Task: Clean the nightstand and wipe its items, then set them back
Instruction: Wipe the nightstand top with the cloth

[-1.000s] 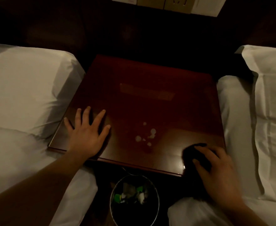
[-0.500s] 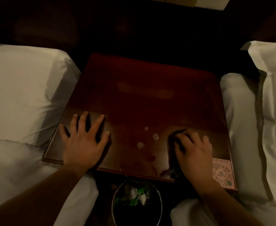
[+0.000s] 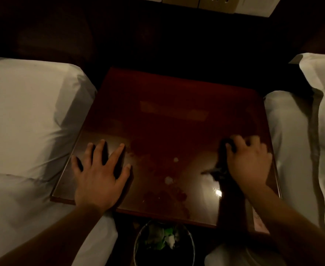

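Bedding (image 3: 23,112) lies leftmost. Left hand (image 3: 100,177) rests flat on the nightstand (image 3: 167,131), fingers spread, probably bracing the body. Pale spots (image 3: 169,180) dot the middle. Right hand (image 3: 249,164) curls over a dark cloth (image 3: 222,170), pressing it down, apparently to wipe.

One nightstand (image 3: 167,131), one left hand (image 3: 98,179), one right hand (image 3: 248,164), one dark cloth (image 3: 220,173), two white beds (image 3: 23,112) (image 3: 284,141), one waste bin (image 3: 137,240)
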{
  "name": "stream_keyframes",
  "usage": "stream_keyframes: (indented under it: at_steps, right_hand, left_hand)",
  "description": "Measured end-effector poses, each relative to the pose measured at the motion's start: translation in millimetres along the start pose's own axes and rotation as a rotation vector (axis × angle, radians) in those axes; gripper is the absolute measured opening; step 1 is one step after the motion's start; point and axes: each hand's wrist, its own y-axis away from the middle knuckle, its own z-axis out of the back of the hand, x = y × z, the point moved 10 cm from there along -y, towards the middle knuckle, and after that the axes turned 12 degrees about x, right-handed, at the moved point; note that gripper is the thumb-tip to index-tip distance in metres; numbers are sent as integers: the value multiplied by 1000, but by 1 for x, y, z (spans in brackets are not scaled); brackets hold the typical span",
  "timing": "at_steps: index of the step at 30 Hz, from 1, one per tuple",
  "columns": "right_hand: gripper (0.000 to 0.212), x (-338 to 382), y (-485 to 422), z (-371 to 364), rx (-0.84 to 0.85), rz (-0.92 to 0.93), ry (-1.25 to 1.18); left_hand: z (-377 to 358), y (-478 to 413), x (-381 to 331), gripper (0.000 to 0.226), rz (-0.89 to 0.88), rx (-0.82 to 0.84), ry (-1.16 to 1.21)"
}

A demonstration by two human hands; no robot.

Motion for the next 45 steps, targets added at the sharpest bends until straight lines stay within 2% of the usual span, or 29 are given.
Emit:
stream_keyframes:
  at_steps: [2, 5, 8, 10, 13, 15, 17, 19, 21, 23, 25, 27, 29, 31, 33, 35, 37, 39, 41, 43, 45]
  right_hand:
    - [31, 17, -7, -1, 53, -40, -39]
    - [48, 63, 37, -12, 109, 259, -12]
    - [60, 52, 53, -23, 111, 449, 115]
    - [55, 29, 13, -16, 40, 354, 148]
    - [46, 17, -49, 2, -60, 150, 36]
    - [48, 32, -69, 6, -59, 39, -27]
    - [61, 60, -69, 0, 32, 15, -111]
    - [80, 102, -49, -19, 222, 154, -196]
    - [90, 150, -6, -33, 292, 426, -113]
    - [83, 174, 18, -39, 306, 589, 19]
    - [72, 180, -6, -36, 272, 637, 138]
    - [67, 156, -55, -35, 262, 532, 263]
    - [63, 96, -98, -24, 267, 256, 182]
    - [65, 56, -104, -23, 279, 63, 67]
    - [71, 60, -101, -28, 323, -74, 38]
    - [80, 99, -107, -28, 351, -159, 8]
    - [89, 177, -113, -26, 346, 12, 37]
    - [93, 274, -84, -34, 350, 337, 122]
    - [86, 352, -16, -52, 381, 681, 171]
    - [72, 376, 45, -62, 432, 944, 164]
    - [64, 343, 40, -51, 356, 1014, 124]
  left_hand:
    - [0, 1, 0, 60, 2, 11, 4]
    - [5, 0, 0, 60, 8, 8, 34]
    - [3, 0, 1, 61, 18, 29, 25]
    - [2, -1, 1, 60, 13, 28, 25]
    - [0, -1, 1, 60, 19, 38, 24]
    - [1, -1, 2, 60, 20, 36, 16]
    - [1, -1, 2, 60, 21, 43, 6]
    - [2, -1, 1, 60, 19, 45, 0]
    - [1, -1, 1, 60, 19, 46, -7]
    - [1, 0, -1, 60, 6, 46, -28]
    - [1, 0, -1, 60, -2, 50, -36]
    - [-2, 1, 2, 61, -4, 58, -36]
    - [-3, -1, 2, 61, -6, 65, -44]
    - [-4, -2, 2, 62, -5, 70, -58]
    - [-3, -2, -1, 62, -23, 66, -54]
    - [-3, -2, -1, 64, -28, 58, -33]
    - [-1, -2, 3, 72, -5, 20, 26]
    - [2, 1, 6, 80, 3, -22, 99]
    - [7, 5, 10, 87, 0, -67, 188]
    - [11, 8, 13, 90, 1, -91, 247]
    - [13, 9, 14, 87, 12, -101, 235]
